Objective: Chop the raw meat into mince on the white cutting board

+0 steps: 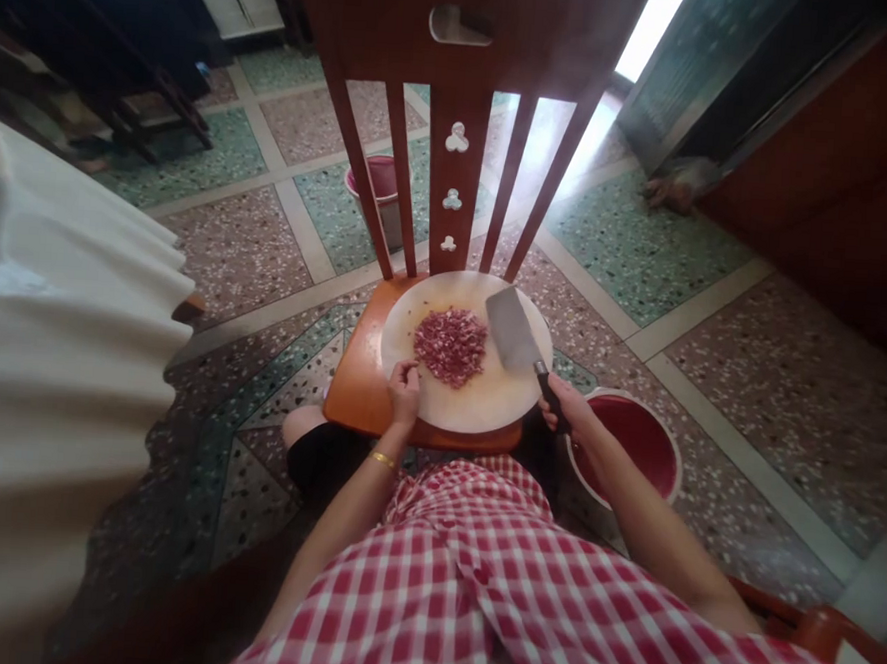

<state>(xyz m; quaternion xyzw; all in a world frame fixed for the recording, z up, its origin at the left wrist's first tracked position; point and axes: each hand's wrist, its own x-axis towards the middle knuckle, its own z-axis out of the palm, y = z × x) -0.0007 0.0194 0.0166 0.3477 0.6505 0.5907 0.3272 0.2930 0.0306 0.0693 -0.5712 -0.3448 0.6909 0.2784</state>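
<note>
A round pale cutting board [476, 409] lies on the wooden chair seat in front of me. Finely chopped red meat [450, 346] is heaped left of the board's middle. My right hand [575, 412] is closed round the black handle of a cleaver [514, 328], whose broad blade lies flat over the board's right side, apart from the meat. At the board's front left edge, my left hand [405, 394] has its fingers curled together close to the meat; anything between them is too small to make out.
The slatted chair back [464, 63] rises behind the board. A red bucket [636, 449] stands on the floor at right, and another bucket [384, 178] is behind the chair. A cloth-covered table [67, 349] is close on my left.
</note>
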